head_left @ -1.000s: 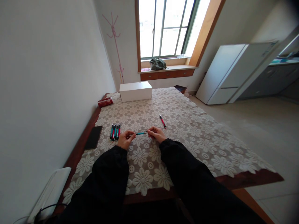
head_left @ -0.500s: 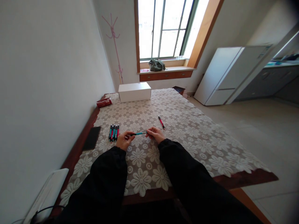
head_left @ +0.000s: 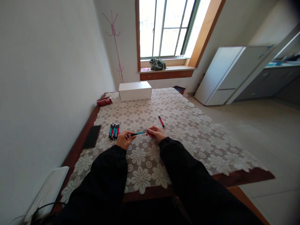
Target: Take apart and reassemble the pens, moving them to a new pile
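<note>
A teal and black pen [head_left: 140,132] is stretched nearly level between my hands, just over the flowered tablecloth. My left hand [head_left: 124,139] pinches its left end, and my right hand [head_left: 156,133] has the right end between thumb and fingers. Left of my left hand, several teal and red pens [head_left: 114,131] lie side by side in a row. A single red and black pen [head_left: 161,121] rests on the cloth just beyond my right hand. The fingertips cover both ends of the held pen.
A dark flat pad [head_left: 92,137] lies by the table's left edge. Toward the far end are a white box [head_left: 135,91] and a red packet [head_left: 104,101]. A white appliance with a black cable [head_left: 48,190] stands at the near left, beside the wall.
The pen's right end is tilted up slightly more than before, and my left hand sits a touch lower on it. Both hands keep their hold; the other pens stay put.
</note>
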The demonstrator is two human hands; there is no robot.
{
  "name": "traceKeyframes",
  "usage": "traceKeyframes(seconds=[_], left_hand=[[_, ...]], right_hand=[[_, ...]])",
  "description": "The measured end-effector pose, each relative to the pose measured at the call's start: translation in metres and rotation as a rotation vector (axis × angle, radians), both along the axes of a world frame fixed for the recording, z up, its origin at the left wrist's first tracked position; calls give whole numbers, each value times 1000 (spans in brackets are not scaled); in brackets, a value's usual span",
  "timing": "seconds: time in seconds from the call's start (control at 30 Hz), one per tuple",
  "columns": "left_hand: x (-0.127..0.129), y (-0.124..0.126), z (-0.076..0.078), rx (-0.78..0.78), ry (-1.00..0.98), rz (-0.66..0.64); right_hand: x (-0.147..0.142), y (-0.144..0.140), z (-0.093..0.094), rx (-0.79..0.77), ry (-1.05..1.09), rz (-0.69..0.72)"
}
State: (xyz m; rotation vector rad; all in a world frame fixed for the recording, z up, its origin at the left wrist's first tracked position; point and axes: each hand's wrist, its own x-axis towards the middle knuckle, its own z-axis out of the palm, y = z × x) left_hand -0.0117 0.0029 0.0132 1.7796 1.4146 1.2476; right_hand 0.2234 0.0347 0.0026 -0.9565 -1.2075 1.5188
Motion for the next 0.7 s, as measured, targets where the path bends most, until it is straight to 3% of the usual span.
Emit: traceKeyframes(seconds=[0.43, 0.7], left_hand=[[-2, -2, -1, 114, 121, 29], [-1, -4, 1, 89, 118, 52]], right_hand=[[-2, 4, -8, 77, -47, 14], [-5, -2, -5, 166, -83, -25]])
